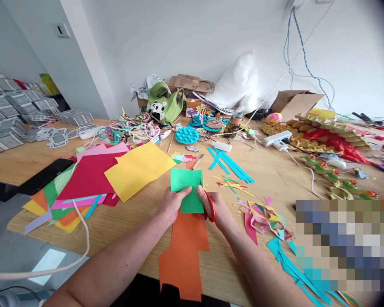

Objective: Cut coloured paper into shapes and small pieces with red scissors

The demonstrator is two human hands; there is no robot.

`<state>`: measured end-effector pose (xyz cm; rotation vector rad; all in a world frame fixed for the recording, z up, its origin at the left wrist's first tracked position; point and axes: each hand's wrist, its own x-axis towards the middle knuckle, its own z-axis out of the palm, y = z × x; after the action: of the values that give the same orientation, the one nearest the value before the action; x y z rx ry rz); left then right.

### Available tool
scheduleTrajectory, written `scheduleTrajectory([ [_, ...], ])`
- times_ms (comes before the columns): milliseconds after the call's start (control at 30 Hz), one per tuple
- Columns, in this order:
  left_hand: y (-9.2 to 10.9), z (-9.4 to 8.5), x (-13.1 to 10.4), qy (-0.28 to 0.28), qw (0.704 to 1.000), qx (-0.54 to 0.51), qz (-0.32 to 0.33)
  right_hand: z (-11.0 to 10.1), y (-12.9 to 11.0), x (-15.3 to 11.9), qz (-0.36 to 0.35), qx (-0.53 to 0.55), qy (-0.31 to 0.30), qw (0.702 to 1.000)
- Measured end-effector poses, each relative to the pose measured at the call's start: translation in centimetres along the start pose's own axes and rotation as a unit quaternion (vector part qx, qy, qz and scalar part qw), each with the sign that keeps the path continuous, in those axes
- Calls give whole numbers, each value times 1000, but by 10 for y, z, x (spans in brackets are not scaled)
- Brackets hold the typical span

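A green sheet of paper [184, 200] is held up over the table in the head view. My left hand [175, 202] pinches it at the left edge, thumb on top. In my right hand [218, 209] are red-handled scissors [210, 206], their blades at the right side of the green sheet and mostly hidden behind it. The right thumb also rests against the paper. Beneath both hands lies a cut orange sheet [185, 251], overhanging the table's near edge. A pen [197, 162] lies just beyond the green sheet.
Yellow sheets [141, 168] and red paper [89, 177] are piled to the left. Blue strips [233, 164] and paper scraps [264, 217] lie to the right. A white power strip [277, 138], a green bag [164, 104] and a heap of yarn-like pieces [131, 128] stand farther back.
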<state>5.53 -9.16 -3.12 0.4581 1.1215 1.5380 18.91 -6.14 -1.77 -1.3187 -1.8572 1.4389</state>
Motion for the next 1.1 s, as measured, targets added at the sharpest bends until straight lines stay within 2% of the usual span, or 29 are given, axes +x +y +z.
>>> scheduleTrajectory([
  [1100, -2, -1, 0, -28, 999, -22, -24, 3, 0, -2, -15, 27, 17, 999],
])
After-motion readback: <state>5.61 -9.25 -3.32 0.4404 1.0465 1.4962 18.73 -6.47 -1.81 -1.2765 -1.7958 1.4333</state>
